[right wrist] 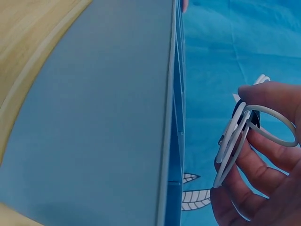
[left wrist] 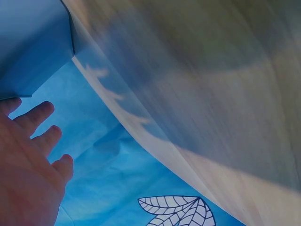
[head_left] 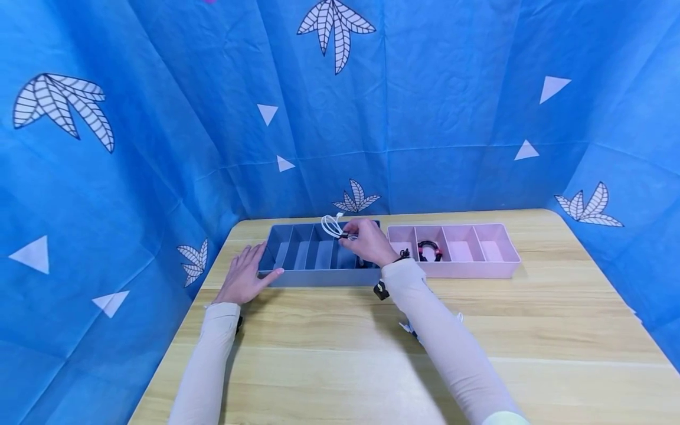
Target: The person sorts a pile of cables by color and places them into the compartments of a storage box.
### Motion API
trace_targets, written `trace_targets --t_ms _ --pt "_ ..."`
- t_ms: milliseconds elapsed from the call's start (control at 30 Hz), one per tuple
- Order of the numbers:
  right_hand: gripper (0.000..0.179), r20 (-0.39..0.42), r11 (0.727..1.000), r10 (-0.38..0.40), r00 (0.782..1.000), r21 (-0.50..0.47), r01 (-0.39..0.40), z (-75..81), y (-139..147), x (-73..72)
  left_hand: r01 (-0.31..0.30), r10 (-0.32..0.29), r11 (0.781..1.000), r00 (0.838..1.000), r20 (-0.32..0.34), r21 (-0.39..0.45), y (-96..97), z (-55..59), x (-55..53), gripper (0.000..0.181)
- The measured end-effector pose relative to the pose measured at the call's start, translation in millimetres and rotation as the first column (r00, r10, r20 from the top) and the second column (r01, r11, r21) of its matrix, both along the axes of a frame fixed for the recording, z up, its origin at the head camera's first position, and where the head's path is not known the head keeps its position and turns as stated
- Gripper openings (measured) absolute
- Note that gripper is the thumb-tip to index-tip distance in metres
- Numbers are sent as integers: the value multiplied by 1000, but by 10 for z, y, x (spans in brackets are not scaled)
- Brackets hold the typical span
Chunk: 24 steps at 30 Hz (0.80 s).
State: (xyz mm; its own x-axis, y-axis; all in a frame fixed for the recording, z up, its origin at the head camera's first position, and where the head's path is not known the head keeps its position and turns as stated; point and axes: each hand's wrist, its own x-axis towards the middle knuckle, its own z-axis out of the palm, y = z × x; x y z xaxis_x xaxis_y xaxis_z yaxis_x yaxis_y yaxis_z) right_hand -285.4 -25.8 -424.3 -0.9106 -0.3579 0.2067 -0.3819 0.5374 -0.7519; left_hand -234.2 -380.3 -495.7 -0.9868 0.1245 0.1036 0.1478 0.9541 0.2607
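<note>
A coiled white cable [head_left: 332,226], bound by a black tie, is pinched between the thumb and fingers of my right hand [head_left: 370,241]. That hand is above the right part of a blue-grey divided box [head_left: 319,278]. In the right wrist view, the cable's loops [right wrist: 231,141] show beside the box wall [right wrist: 94,113]. My left hand [head_left: 245,276] rests against the box's left end with its fingers spread. The left wrist view shows those fingers [left wrist: 40,115] by the box's corner. A dark item [head_left: 363,263] lies in a right-hand compartment, partly hidden by my right hand.
A pink divided box [head_left: 467,270] stands to the right, holding a black and red coiled cable [head_left: 429,251] and a dark cable [head_left: 405,254]. Under my right forearm, blue and white cables [head_left: 409,329] lie on the wooden table [head_left: 319,354], partly covered. A blue curtain [head_left: 425,118] hangs behind.
</note>
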Motion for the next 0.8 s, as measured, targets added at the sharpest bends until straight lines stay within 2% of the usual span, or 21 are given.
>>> trace_targets --t_ms 633,800 --pt "29 33 999 -36 999 -11 36 -112 -101 -40 -6 6 1000 1000 7 1 -5 -12 -3 99" --pt "25 34 999 -43 998 -23 44 -133 -132 -43 -11 11 1000 1000 0 3 -5 -14 -10 99"
